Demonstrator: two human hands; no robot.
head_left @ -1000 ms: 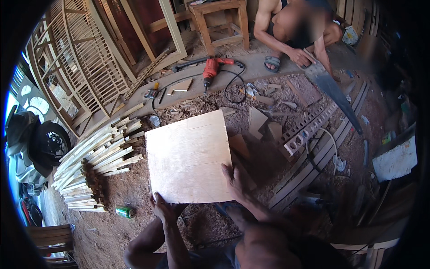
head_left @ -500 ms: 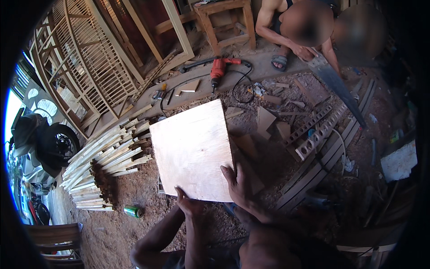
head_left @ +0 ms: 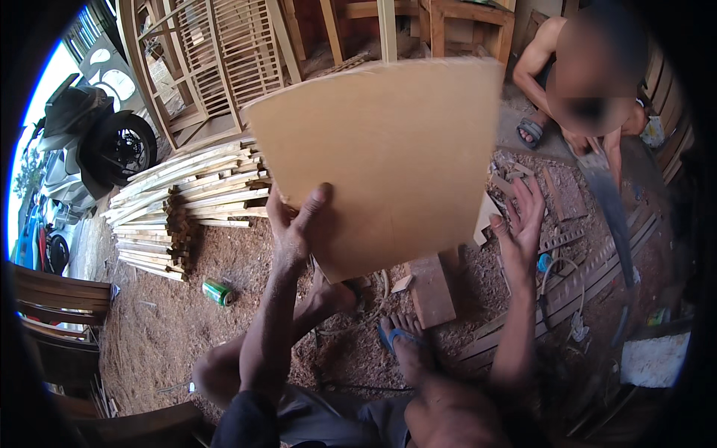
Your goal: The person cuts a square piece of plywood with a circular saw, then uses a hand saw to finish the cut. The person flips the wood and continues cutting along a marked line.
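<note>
Floor (head_left: 149, 336), left edge: a dark motorcycle (head_left: 78, 123). Inward from it, a pile of pale wooden strips (head_left: 202, 183); nearer the person, a green can (head_left: 216, 292) on its side. Left hand (head_left: 290, 230) grips the plywood board (head_left: 388, 157) at its lower left edge, thumb on the face. Board is tilted, raised above mid-floor. Right hand (head_left: 523, 231) is ungripped, fingers spread, just beside the board's right edge. Floor's far right: a co-worker's hand (head_left: 581, 143) at a handsaw (head_left: 609, 198).

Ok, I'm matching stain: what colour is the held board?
The board is light yellowish tan, clearest in the head view.
</note>
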